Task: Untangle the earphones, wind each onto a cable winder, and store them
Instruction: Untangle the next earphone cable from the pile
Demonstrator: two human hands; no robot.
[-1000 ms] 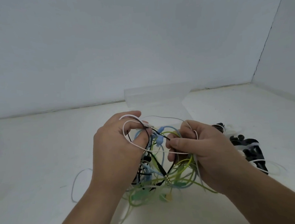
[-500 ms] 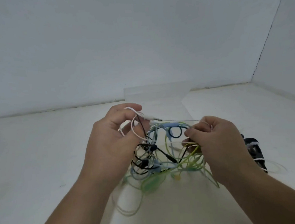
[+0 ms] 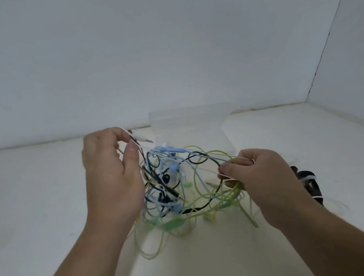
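Pulled farther apart than before, my left hand (image 3: 112, 176) pinches the white cable (image 3: 140, 138) by its plug and my right hand (image 3: 263, 181) pinches its far run, stretching it to loosen the tangle of earphones (image 3: 173, 168) slung between them, before the clear box (image 3: 188, 117).

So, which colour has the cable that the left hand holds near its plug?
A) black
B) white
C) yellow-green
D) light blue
B: the left hand pinches the white cable just behind its metal plug, above the tangle of blue, black and green cables.
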